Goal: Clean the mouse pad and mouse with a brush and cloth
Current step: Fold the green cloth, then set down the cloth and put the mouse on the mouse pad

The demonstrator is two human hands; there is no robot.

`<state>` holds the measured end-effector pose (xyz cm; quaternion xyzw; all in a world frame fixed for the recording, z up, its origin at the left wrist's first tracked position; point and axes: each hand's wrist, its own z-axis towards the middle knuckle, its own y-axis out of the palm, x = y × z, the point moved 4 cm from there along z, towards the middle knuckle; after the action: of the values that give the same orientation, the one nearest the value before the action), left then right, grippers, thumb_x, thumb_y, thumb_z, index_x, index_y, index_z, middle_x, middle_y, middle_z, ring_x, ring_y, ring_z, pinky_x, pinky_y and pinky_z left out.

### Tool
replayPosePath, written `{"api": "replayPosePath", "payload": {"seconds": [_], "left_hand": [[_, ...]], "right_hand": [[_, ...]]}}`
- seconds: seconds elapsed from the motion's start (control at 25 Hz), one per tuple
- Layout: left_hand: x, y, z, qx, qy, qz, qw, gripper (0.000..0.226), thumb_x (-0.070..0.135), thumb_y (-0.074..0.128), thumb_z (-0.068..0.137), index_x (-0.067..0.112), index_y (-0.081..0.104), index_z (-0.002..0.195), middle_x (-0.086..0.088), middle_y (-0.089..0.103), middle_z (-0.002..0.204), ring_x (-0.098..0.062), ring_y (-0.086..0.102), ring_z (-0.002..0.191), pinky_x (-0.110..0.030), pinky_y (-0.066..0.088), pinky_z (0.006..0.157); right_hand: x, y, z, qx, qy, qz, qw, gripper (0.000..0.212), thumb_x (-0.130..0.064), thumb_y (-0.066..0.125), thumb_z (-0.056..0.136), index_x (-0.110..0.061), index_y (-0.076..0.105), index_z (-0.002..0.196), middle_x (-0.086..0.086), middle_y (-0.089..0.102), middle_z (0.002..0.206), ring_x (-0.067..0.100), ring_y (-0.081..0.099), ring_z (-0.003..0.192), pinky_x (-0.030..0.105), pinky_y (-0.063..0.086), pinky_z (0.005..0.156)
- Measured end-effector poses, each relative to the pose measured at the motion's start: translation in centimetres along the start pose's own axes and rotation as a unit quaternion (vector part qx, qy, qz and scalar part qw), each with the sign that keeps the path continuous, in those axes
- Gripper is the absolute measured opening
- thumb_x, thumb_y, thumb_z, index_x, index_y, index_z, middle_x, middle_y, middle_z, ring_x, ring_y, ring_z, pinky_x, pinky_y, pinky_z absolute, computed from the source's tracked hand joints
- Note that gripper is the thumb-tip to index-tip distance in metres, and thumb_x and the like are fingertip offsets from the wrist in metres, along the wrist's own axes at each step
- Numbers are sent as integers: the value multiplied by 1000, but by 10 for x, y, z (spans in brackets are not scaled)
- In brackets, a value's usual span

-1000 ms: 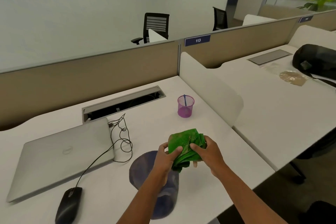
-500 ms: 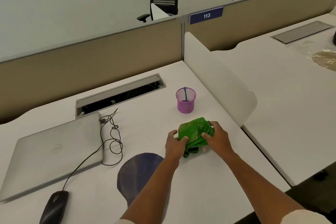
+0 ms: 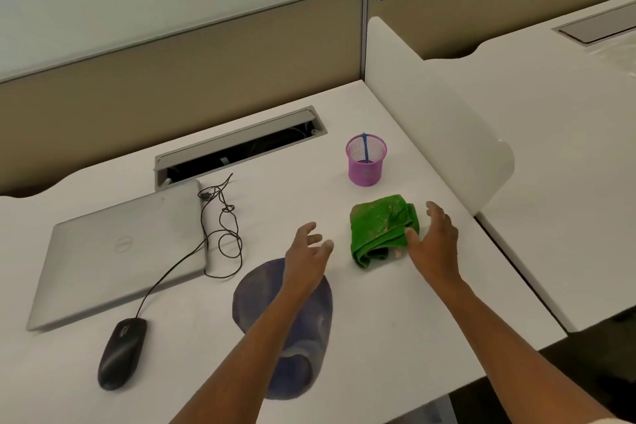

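Both hands are off the green cloth (image 3: 382,229) now, and it sits bunched on the white desk (image 3: 395,320), just right of centre. The left hand (image 3: 306,251) hovers at the cloth's nine o'clock, fingers spread loosely and holding nothing, a sliver of bare desk between fingertips and fabric. The right hand (image 3: 435,241) is at the cloth's three o'clock, palm turned inward, fingers relaxed and apart; its thumb lies right at the cloth's edge, though whether it actually touches I can't tell. Both forearms reach in from six o'clock, and the left one crosses over the blue mouse pad (image 3: 254,293), hiding its middle.

The black mouse (image 3: 120,351) lies off the pad, at the pad's nine o'clock, near the front desk edge, its cable (image 3: 220,234) looping up past the closed silver laptop (image 3: 117,251) at ten o'clock. The purple mesh cup (image 3: 366,160), with a blue brush handle (image 3: 365,148) standing in it, is at the cloth's twelve o'clock, close but apart.

For room: a white divider panel (image 3: 440,120) walls off the desk's right side just beyond the right hand, and the desk's front-right corner drops away at four o'clock. Bare desk lies between pad and cloth, and across to the cable slot (image 3: 237,148) at eleven o'clock.
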<state>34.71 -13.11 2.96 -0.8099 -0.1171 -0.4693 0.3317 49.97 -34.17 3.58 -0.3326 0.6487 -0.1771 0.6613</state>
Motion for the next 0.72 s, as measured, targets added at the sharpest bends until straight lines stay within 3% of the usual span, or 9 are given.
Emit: {"api": "replayPosePath", "payload": {"seconds": [0.16, 0.28, 0.36, 0.48, 0.56, 0.72], "left_hand": [[-35, -65, -38, 58, 43, 63, 995, 38, 26, 64, 98, 27, 58, 135, 17, 67, 122, 10, 61, 104, -7, 43, 87], [-68, -95, -79, 69, 60, 136, 986, 45, 26, 68, 95, 27, 57, 138, 18, 60, 133, -6, 57, 120, -20, 40, 97], [-94, -104, -108, 43, 74, 175, 981, 57, 30, 73, 91, 27, 50, 144, 14, 52, 144, -12, 51, 132, -23, 38, 102], [-128, -102, -142, -28, 85, 238, 967, 79, 50, 72, 89, 33, 31, 155, 9, 27, 166, -12, 31, 149, -29, 34, 115], [-146, -100, -153, -46, 95, 276, 955, 88, 61, 68, 87, 38, 21, 158, 11, 13, 170, -11, 20, 153, -36, 27, 121], [-167, -93, -158, -64, 103, 359, 925, 93, 57, 63, 93, 39, 3, 161, 8, -11, 170, -15, -14, 156, -34, -4, 122]], "right_hand": [[-39, 8, -56, 30, -126, 10, 992, 62, 0, 65, 86, -6, 43, 143, 16, 51, 139, 32, 46, 125, 39, 41, 104], [-57, 43, -123, -96, -221, 8, 970, 61, -7, 67, 88, -11, 44, 144, 8, 50, 142, 22, 45, 130, 30, 40, 107], [-56, 67, -165, -187, -233, 0, 954, 61, -15, 68, 90, -17, 42, 145, 0, 47, 145, 17, 45, 132, 23, 38, 107], [-44, 90, -207, -246, -236, -37, 939, 69, -30, 70, 89, -21, 37, 149, -2, 40, 153, 16, 42, 137, 23, 37, 112], [-35, 101, -227, -275, -250, -86, 924, 75, -43, 68, 89, -25, 31, 152, -1, 26, 162, 17, 29, 147, 25, 28, 116], [-27, 115, -243, -286, -279, -209, 892, 76, -52, 59, 91, -35, 22, 155, -2, 3, 167, 23, 1, 155, 31, 14, 122]]}}
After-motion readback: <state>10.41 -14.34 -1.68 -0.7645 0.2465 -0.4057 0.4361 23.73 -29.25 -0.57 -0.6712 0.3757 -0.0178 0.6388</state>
